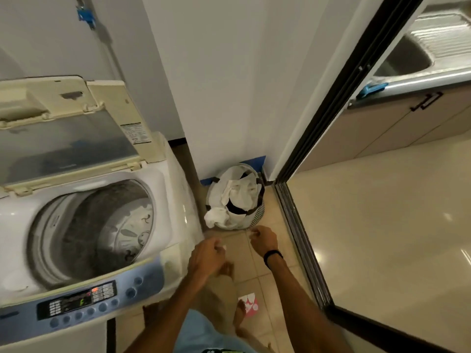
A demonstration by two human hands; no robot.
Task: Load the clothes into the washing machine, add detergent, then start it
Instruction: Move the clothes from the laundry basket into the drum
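A top-loading washing machine (pixel 168 200) stands at the left with its lid (pixel 68 133) folded up; the steel drum (pixel 96 230) shows no clothes. Its blue control panel (pixel 84 301) faces me with a lit display. A laundry basket (pixel 256 215) with white clothes (pixel 229 197) spilling over its rim sits on the floor against the wall. My left hand (pixel 206 256) and my right hand (pixel 263 238) hover just in front of the basket, fingers loosely curled, holding nothing that I can see. A black band is on the right wrist.
A sliding door frame (pixel 300 225) runs along the right of the basket, with a glossy tiled floor beyond. A steel sink (pixel 413 57) and cabinet are at the upper right. A pink and white packet (pixel 248 305) lies on the floor near my feet.
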